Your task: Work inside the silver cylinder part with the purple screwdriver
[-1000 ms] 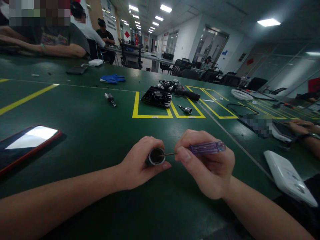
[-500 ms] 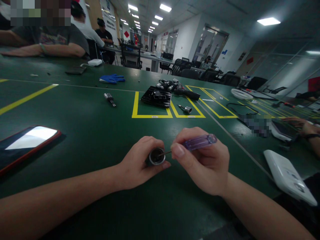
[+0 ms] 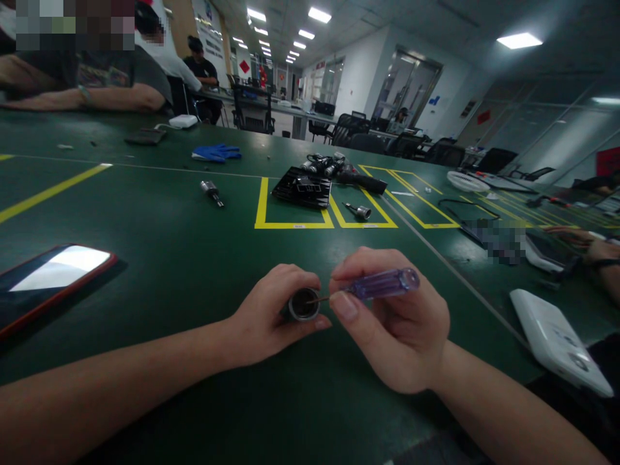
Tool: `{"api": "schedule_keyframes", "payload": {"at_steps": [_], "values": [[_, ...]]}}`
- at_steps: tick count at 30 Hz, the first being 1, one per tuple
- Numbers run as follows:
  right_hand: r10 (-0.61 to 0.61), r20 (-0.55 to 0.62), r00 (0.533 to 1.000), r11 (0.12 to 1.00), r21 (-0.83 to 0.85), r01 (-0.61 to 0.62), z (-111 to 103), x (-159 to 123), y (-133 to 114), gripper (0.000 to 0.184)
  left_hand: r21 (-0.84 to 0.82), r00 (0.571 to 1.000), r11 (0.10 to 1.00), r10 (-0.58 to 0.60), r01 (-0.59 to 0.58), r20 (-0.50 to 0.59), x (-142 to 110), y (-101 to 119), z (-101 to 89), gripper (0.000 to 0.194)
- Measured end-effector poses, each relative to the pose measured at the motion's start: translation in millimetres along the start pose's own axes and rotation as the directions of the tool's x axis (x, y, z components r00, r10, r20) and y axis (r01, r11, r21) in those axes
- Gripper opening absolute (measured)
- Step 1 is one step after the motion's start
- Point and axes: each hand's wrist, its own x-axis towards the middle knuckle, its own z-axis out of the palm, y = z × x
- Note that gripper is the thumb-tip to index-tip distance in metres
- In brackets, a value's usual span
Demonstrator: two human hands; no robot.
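My left hand [image 3: 271,310] is wrapped round a dark cylinder with a metal rim [image 3: 305,316], its open end turned toward me and to the right. Between the thumb and fingers of my right hand [image 3: 397,323] is a screwdriver [image 3: 382,285] with a clear purple handle. Its thin shaft points left and its tip is inside the cylinder's mouth; what it touches in there is too dark to make out. Both hands are held over the green table [image 3: 194,400]. Beyond them, a small metal part with a thin prong [image 3: 361,212] lies within a yellow taped box.
A phone [image 3: 53,281] lies at left, a white device [image 3: 557,342] at right. Farther back are a similar metal part [image 3: 212,192], a blue glove [image 3: 217,152], a black packet [image 3: 304,188] and a dark cylinder [image 3: 363,181]. People sit at far left; another person's hand [image 3: 600,248] is at right.
My right hand has rolled the screwdriver slightly, and its handle sits a little lower, closer to level. The left hand and the cylinder stay in place.
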Motion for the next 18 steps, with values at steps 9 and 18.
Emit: {"api": "schedule_keyframes", "payload": {"at_steps": [9,18], "values": [[-0.052,-0.029,0.998,0.998,0.022,0.052,0.6,-3.9,-3.5,0.031,-0.008,0.999,1.0,-0.019,0.02,0.032,0.5,0.5,-1.6,0.021],[-0.059,-0.033,0.998,0.998,0.035,0.06,2.3,-3.9,-0.9,0.031,0.006,1.0,1.0,-0.01,0.01,0.029,0.4,0.5,-1.1,0.023]]}}
